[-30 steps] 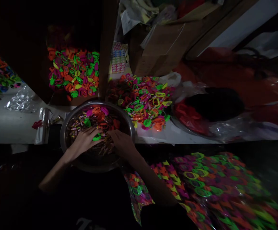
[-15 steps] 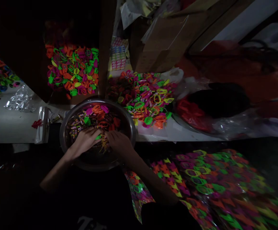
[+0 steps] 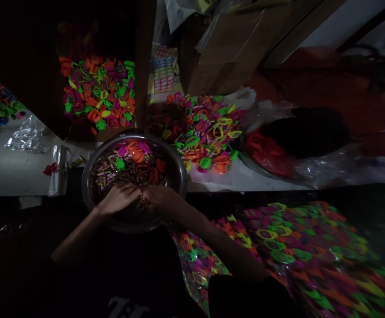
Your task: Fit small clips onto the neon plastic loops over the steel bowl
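Fingers of the left hand (image 3: 120, 197) and right hand (image 3: 162, 199) meet, bunched, over the bowl's (image 3: 181, 173) near half; grip indeterminable. Wrapped pieces (image 3: 108, 173) lie within, beyond the left, axes mixed.

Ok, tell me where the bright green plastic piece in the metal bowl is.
In the head view, the bright green plastic piece lies left of centre in the round metal bowl, between a magenta plastic piece and the left hand.
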`<state>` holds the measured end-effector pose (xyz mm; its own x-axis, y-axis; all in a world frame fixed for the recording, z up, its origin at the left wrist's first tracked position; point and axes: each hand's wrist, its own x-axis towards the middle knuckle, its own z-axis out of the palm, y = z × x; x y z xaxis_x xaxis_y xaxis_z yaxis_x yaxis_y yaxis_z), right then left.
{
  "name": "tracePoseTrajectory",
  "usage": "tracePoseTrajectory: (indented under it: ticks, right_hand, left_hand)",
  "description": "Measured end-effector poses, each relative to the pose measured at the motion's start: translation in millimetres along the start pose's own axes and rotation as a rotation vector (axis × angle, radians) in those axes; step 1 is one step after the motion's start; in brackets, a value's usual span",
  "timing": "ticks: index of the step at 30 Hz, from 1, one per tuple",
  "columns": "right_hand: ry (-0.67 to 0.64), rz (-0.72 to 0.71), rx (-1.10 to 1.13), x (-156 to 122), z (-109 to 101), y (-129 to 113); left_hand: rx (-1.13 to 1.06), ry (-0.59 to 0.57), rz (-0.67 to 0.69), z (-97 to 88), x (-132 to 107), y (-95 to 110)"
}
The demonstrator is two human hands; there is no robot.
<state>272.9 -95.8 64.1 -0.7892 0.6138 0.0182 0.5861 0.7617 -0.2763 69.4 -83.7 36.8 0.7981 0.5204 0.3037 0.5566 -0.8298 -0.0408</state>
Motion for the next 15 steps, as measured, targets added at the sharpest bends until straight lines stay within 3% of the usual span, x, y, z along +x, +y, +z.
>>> tracePoseTrajectory:
  ticks: [5,11,15]
  right_hand:
    - [-0.047,0.044,0.111,-2.5,-0.8,12.4]
    - [0.032,0.087,-0.052,-5.7,0.3,15.4]
    - [0.036,0.030,-0.093,-7.2,1.6,12.8]
  left_hand:
    - [-0.058,-0.074,-0.050,8.7,4.1,1.0]
    - [-0.259,-0.050,-0.277,0.4,4.8,-6.8]
    - [-0.378,-0.112,-0.231,-6.5,1.3,-7.8]
